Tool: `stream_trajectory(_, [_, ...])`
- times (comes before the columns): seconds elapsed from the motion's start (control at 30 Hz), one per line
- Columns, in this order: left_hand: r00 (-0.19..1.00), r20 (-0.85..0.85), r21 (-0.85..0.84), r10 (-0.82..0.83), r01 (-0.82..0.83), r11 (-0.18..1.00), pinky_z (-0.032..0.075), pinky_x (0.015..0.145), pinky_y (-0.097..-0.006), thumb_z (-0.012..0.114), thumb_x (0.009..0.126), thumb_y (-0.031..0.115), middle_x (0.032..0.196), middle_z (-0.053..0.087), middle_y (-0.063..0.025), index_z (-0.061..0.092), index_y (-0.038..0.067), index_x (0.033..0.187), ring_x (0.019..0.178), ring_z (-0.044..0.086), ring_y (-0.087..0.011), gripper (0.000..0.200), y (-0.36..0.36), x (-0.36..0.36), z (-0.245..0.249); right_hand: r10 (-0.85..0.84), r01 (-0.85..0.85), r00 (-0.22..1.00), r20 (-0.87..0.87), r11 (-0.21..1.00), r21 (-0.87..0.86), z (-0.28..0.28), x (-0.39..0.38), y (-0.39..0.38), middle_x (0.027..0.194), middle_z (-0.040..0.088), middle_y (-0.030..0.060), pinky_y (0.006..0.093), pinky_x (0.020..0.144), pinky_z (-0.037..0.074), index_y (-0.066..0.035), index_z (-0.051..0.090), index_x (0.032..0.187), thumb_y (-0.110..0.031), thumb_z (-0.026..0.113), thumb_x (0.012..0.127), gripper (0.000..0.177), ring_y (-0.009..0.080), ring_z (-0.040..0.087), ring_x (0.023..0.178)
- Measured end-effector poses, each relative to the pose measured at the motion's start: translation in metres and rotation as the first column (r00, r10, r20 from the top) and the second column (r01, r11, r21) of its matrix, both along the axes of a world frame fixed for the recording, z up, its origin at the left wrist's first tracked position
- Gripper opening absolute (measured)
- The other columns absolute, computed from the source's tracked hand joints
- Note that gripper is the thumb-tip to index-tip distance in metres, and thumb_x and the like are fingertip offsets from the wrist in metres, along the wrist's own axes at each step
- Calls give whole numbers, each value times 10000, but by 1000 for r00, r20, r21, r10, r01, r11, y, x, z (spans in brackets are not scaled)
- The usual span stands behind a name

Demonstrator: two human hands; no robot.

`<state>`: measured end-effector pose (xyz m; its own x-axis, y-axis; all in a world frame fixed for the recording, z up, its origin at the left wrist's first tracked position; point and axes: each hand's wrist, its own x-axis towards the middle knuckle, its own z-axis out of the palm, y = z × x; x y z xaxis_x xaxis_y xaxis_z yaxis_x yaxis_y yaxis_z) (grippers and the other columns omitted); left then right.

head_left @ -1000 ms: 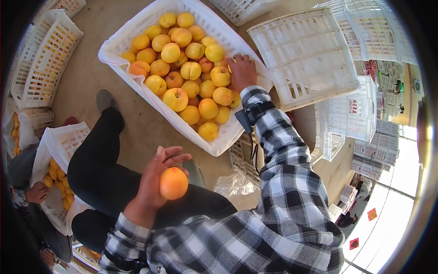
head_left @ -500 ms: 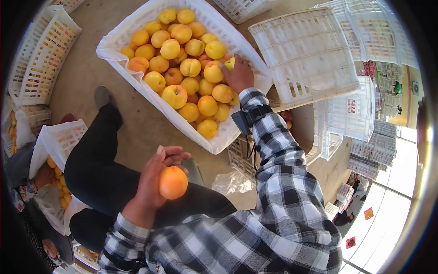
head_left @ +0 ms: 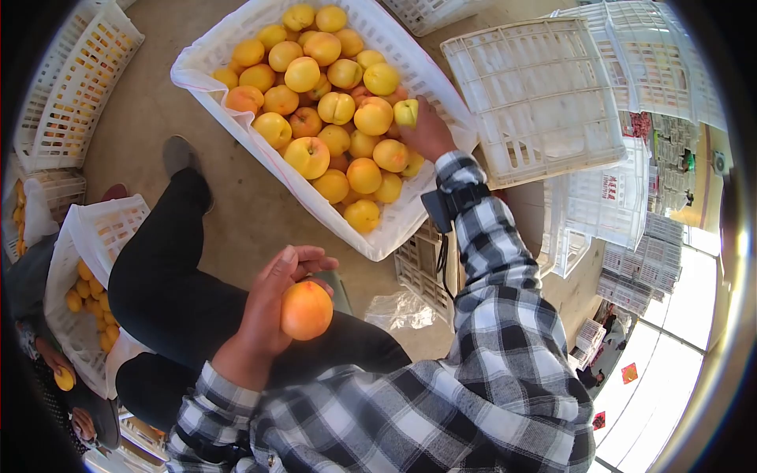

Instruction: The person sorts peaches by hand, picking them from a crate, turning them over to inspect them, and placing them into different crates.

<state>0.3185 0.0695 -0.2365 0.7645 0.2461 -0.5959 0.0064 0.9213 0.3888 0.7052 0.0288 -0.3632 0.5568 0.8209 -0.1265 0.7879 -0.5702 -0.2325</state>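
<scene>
An orange fruit rests in my left hand, held against the palm over my lap, with the fingers curled behind it. My right hand is at the right side of a white lined crate, its fingers on a yellow-green fruit. Yellow and orange fruits fill the crate's middle. The fingertips of my right hand are partly hidden behind the fruit.
An upturned white crate stands right of the fruit crate, with more crates beyond. Plastic film lies on the floor. At the left, a person's hand holds a yellow fruit beside another lined crate.
My right hand has shifted slightly right and down, and the yellow-green fruit now shows more fully at its fingers. At the left, the other person's hand has moved down, with a fruit in it.
</scene>
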Motion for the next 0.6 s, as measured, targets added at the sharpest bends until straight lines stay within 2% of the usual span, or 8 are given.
stream_trajectory(0.1, [1000,-19,9,-19,19,1000,556,743,-345,405,1009,446,1147,579,-164,523,27,1186,862,619,-198,470,0,2,1,24,-27,991,135,1000,17,8,-13,-9,1122,582,261,464,852,491,10,410,1233,-333,745,765,669,410,591,1020])
stream_trajectory(0.13, [999,-23,7,-23,23,1000,556,743,-345,405,1009,446,1147,579,-164,523,27,1186,862,619,-198,470,-1,2,1,21,-23,991,132,1000,16,9,-16,-7,1122,582,261,464,852,491,10,410,1233,-333,745,765,669,410,591,1020])
stream_trajectory(0.2, [999,-27,29,-32,32,999,554,738,-342,409,1009,436,1145,581,-164,524,25,1183,862,618,-201,461,-1,2,4,-22,31,978,209,999,-39,11,-21,-2,1064,596,251,451,835,497,13,421,1199,-334,781,733,684,386,600,1009])
stream_trajectory(0.33, [1000,-17,29,-5,5,1000,552,733,-338,414,1007,434,1146,581,-165,523,25,1182,861,615,-204,458,-1,-2,-2,-67,78,995,73,983,-165,33,-22,9,1048,608,226,449,838,495,-4,455,1198,-331,773,739,646,379,601,997])
stream_trajectory(0.4, [1000,-4,32,4,-4,999,550,731,-338,416,1007,431,1150,581,-166,521,24,1187,861,614,-204,457,-1,-2,-1,57,-59,995,87,998,18,18,-9,2,1041,614,196,445,814,504,-60,509,1202,-319,763,744,584,371,604,982])
stream_trajectory(0.43, [1000,-5,30,7,-7,1000,550,731,-338,416,1007,431,1150,581,-166,521,24,1187,861,614,-204,457,-1,-1,0,61,-62,994,86,998,16,20,-4,2,1041,614,196,445,814,504,-60,509,1202,-319,763,744,584,371,604,982])
stream_trajectory(0.53, [1000,-10,39,5,-5,999,550,732,-339,419,1008,423,1149,582,-169,522,20,1189,861,615,-205,454,-2,-3,0,105,-106,993,45,994,0,25,-2,0,1080,606,176,441,799,511,-120,537,1231,-280,747,751,548,372,602,987])
stream_trajectory(0.6, [1000,-16,52,-6,7,999,549,731,-337,423,1009,414,1145,585,-171,527,16,1185,862,618,-208,447,1,-4,0,327,-300,939,111,931,-206,38,-5,4,1160,538,198,456,794,515,-155,515,1252,-229,718,766,532,376,608,960])
